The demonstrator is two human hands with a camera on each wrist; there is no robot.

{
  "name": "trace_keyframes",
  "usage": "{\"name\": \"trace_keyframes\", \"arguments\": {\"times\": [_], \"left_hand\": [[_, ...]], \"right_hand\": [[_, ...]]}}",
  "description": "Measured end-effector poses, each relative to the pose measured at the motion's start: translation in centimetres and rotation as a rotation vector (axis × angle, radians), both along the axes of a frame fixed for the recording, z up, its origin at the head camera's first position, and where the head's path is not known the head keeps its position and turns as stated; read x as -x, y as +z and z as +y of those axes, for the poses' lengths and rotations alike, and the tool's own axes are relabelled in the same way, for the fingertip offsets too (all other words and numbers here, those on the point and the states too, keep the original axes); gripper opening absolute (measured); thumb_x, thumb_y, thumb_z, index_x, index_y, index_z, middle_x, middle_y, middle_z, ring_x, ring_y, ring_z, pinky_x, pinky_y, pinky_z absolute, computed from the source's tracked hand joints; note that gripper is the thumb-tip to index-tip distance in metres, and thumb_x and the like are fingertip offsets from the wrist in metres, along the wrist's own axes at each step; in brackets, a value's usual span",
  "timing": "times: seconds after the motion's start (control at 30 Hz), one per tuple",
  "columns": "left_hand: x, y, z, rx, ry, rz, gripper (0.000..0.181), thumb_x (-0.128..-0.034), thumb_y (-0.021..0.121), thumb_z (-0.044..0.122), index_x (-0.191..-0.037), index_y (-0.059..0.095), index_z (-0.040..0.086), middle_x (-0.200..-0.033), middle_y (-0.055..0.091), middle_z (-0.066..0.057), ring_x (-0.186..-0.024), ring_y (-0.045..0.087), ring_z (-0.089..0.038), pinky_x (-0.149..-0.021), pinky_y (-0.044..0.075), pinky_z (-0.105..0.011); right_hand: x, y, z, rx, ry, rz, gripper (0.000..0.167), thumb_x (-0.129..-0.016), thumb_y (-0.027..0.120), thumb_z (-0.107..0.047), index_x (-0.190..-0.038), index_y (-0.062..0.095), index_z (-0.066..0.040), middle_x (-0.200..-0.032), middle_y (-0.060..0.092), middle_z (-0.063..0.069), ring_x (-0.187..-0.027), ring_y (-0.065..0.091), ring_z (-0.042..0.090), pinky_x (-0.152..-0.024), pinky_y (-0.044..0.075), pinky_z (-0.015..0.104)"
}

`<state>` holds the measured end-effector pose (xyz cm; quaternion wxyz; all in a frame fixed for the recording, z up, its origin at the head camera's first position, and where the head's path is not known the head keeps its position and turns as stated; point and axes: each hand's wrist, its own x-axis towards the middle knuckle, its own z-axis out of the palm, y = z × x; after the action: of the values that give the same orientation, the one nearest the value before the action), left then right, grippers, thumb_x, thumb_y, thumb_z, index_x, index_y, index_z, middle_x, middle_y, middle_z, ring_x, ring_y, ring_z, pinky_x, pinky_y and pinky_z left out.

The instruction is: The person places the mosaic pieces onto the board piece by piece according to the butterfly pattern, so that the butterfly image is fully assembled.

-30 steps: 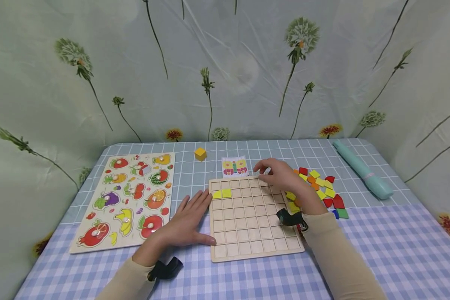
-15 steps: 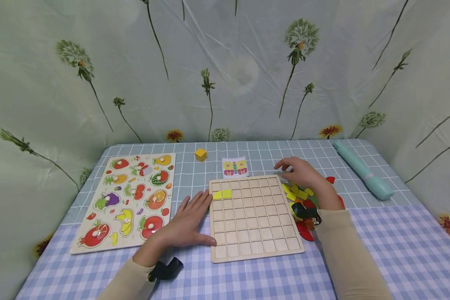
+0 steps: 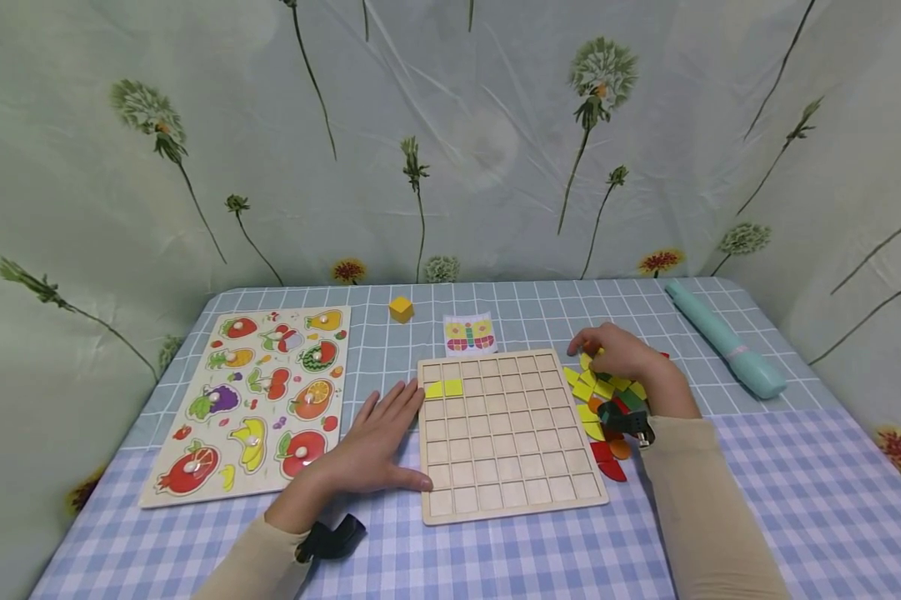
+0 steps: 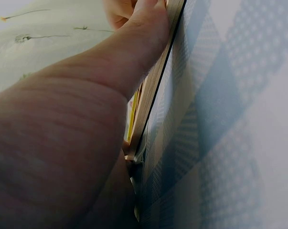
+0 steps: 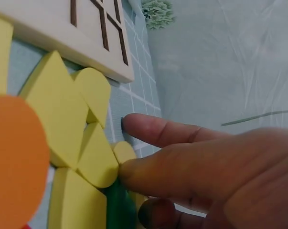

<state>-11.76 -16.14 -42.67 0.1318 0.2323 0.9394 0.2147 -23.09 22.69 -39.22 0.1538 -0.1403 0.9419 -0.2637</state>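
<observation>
Two yellow pieces (image 3: 444, 388) are seated in the second row of the grid board (image 3: 506, 446), mid-table; the picture card (image 3: 470, 335) behind it is shown only in head view. Left hand (image 3: 378, 442) is laid flat, fingers spread, released; its thumb is shown against the board's side edge in left wrist view. Right hand (image 3: 621, 354) is placed at the loose pile (image 3: 587, 387), right of the board; thumb and index are seen parted in right wrist view, unclenched. Thumb contact with a piece can't be confirmed.
</observation>
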Motion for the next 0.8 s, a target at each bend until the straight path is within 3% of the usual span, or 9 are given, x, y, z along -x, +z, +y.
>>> {"name": "trace_keyframes", "arguments": {"times": [0.33,0.8], "left_hand": [[0.09,-0.11,-0.01,0.001,-0.003,0.014,0.125,-0.0708,0.078,0.066,-0.161,0.014,0.009,-0.171,0.007,-0.007,-0.158,0.002,-0.031,-0.125,-0.002,-0.059],[0.04,-0.21,-0.10,-0.011,-0.008,0.012,0.124,-0.0718,0.078,0.066,-0.161,0.014,0.009,-0.171,0.007,-0.008,-0.158,0.002,-0.031,-0.125,-0.002,-0.060]], "right_hand": [[0.15,-0.18,-0.19,-0.029,-0.061,-0.007,0.020,-0.094,0.059,-0.003,-0.112,0.069,-0.006,-0.121,0.062,0.025,-0.103,0.054,0.036,-0.094,0.052,0.050],[-0.25,-0.22,-0.87,0.021,-0.120,0.032,0.015,-0.091,0.069,-0.009,-0.102,0.061,-0.004,-0.093,0.058,0.012,-0.085,0.052,0.025,-0.072,0.046,0.029]]}}
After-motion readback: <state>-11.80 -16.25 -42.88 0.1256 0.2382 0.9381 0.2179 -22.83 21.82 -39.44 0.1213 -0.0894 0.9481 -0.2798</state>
